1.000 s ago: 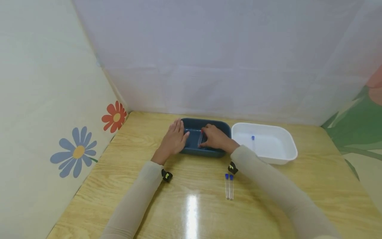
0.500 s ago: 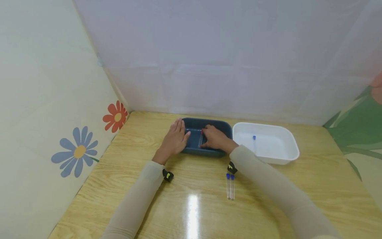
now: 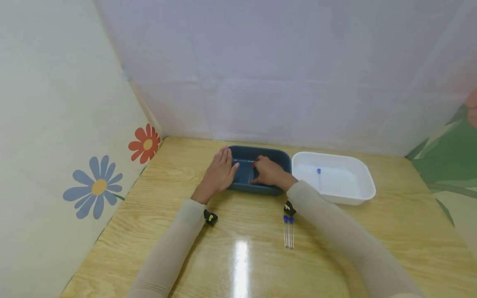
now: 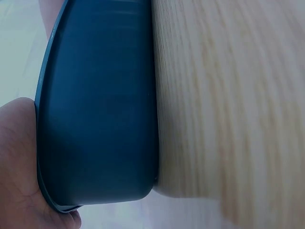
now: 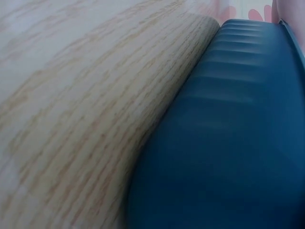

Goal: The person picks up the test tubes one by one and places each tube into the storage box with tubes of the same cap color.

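Inside the dark blue tray (image 3: 244, 165) lie clear, thin tubes with red caps (image 3: 251, 174), partly covered by my right hand. My right hand (image 3: 270, 171) reaches over the tray's right half and pinches these tubes lengthwise, fingers at the red cap end and thumb at the near end. How many tubes there are is too small to tell. My left hand (image 3: 219, 170) rests on the tray's left rim, fingers straight. In the left wrist view, that hand (image 4: 16, 152) lies against the rim of the tray (image 4: 100, 109). Only the tray's outer wall (image 5: 228, 143) fills much of the right wrist view.
A white tray (image 3: 344, 178) stands right beside the blue one, with a blue-capped tube (image 3: 319, 174) in it. Two more blue-capped tubes (image 3: 288, 231) lie side by side on the wooden table (image 3: 201, 256), near my right wrist. A white cloth wall (image 3: 253, 107) rises behind.
The head view has shifted slightly. Both hands keep their places at the blue tray, and the tubes have not visibly moved.
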A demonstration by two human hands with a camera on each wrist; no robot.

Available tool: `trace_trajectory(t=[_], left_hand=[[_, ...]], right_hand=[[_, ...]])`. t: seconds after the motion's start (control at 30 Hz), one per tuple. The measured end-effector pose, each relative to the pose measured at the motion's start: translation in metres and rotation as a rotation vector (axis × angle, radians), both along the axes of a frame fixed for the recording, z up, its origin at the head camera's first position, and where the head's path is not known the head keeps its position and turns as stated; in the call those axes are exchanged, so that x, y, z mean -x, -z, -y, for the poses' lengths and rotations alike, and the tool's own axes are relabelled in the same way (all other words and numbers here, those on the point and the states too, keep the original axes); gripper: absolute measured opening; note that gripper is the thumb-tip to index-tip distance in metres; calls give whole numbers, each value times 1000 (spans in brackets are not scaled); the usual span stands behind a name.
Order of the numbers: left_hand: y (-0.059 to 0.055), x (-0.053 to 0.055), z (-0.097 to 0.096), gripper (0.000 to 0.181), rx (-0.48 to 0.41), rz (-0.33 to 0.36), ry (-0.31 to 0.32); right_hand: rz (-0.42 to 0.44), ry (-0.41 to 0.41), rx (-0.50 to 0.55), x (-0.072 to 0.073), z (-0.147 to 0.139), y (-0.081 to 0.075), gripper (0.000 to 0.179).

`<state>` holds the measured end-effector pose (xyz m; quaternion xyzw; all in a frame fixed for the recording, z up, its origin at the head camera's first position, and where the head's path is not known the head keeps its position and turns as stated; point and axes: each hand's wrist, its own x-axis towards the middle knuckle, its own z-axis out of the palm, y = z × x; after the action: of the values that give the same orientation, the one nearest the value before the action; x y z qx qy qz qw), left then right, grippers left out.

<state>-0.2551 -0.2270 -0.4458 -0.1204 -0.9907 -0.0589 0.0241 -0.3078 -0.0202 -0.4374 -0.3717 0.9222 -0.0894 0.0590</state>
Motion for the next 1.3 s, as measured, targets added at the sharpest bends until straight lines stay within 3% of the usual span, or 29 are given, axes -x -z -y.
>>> trace_trajectory(t=[0.4, 0.8, 1.3], left_hand=[[-3, -2, -2, 69, -9, 19, 2], [-2, -1, -2, 69, 10, 5, 8], [-3, -1, 1, 69, 2, 16, -18]], right_hand=[[8, -25, -18, -1, -3, 2, 57], [-14, -9, 43, -4, -9, -2, 74], [-22, 17, 109, -16, -31, -24, 76]])
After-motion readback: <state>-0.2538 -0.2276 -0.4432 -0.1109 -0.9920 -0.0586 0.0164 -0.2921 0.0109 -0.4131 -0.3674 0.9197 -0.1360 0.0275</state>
